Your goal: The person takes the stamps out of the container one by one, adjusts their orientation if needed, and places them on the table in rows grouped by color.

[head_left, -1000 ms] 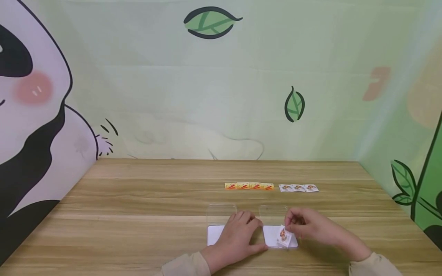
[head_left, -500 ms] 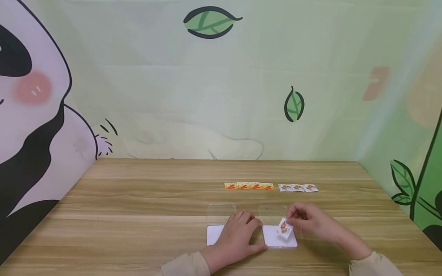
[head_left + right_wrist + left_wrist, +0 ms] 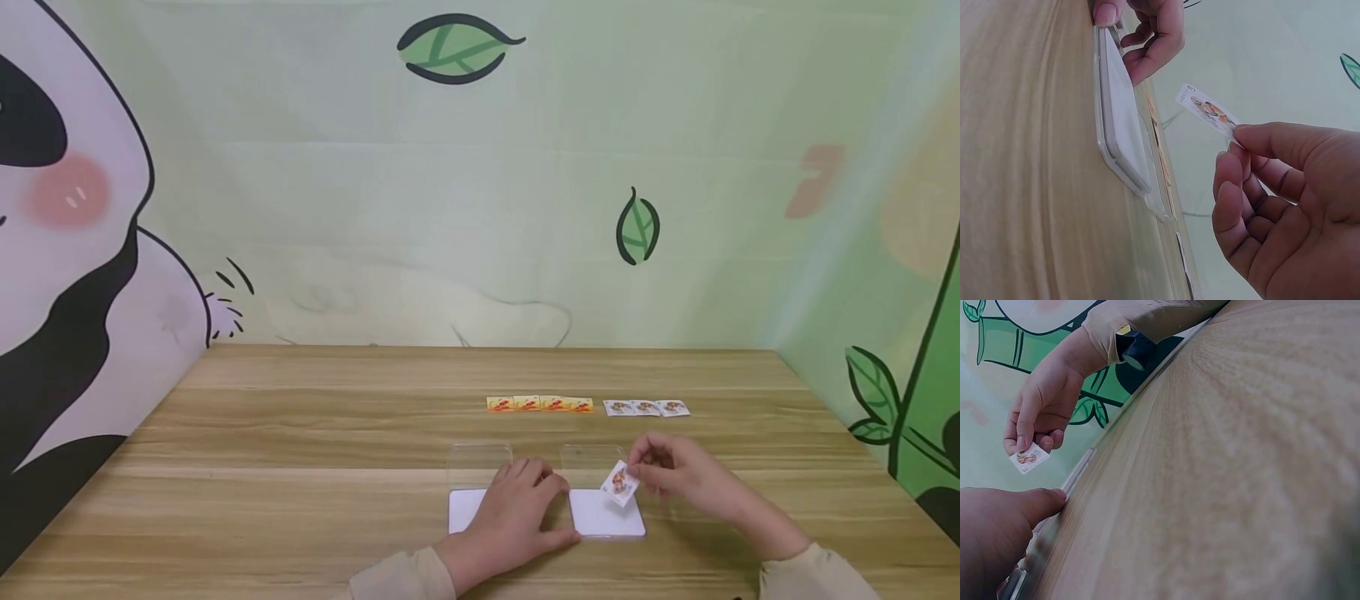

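My right hand (image 3: pixel 686 475) pinches a small white stamp (image 3: pixel 620 483) with a brown-orange picture between thumb and fingertips. It holds the stamp tilted, above the right clear plastic case (image 3: pixel 603 527), whose inside is white. My left hand (image 3: pixel 517 517) holds that case at its left side, thumb at the near corner and index finger at the far one. The left wrist view shows the stamp (image 3: pixel 1027 457) hanging from the right fingertips, apart from the left thumb (image 3: pixel 1047 503). In the right wrist view the white layer (image 3: pixel 1124 106) lies inside the case rim.
A second plastic case (image 3: pixel 463 510) with a white inside lies partly under my left hand. Transparent lids (image 3: pixel 480 465) lie folded back behind both cases. Farther back are a row of yellow-orange stamps (image 3: pixel 540 404) and a row of white stamps (image 3: pixel 647 408) on the wooden table (image 3: pixel 262 475).
My right hand has lifted the stamp up off the white surface of the right case and moved slightly away from me. The left hand stays in place.
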{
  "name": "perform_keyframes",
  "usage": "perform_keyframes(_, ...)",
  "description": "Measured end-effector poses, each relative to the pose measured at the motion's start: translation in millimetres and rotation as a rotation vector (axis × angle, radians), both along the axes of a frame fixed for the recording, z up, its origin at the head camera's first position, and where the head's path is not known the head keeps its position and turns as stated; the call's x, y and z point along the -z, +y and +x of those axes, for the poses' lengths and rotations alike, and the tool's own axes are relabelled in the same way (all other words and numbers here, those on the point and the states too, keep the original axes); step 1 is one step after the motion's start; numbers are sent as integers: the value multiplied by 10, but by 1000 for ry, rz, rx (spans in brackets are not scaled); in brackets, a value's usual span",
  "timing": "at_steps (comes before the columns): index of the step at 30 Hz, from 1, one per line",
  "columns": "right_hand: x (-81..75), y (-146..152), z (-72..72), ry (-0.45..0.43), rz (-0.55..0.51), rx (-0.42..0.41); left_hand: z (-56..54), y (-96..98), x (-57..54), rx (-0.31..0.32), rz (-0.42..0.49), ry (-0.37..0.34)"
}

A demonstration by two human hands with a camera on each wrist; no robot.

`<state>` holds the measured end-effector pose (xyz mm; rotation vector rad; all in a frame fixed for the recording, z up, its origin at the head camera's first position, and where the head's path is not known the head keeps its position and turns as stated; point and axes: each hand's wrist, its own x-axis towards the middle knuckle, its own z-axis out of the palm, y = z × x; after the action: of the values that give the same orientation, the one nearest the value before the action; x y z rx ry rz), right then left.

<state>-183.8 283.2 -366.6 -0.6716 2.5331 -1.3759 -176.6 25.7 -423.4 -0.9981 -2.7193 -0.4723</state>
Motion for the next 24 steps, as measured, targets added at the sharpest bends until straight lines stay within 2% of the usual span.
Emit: perform_keyframes(24,6,42,-18,-2,-49,79,15,4,-12,-6,1,16)
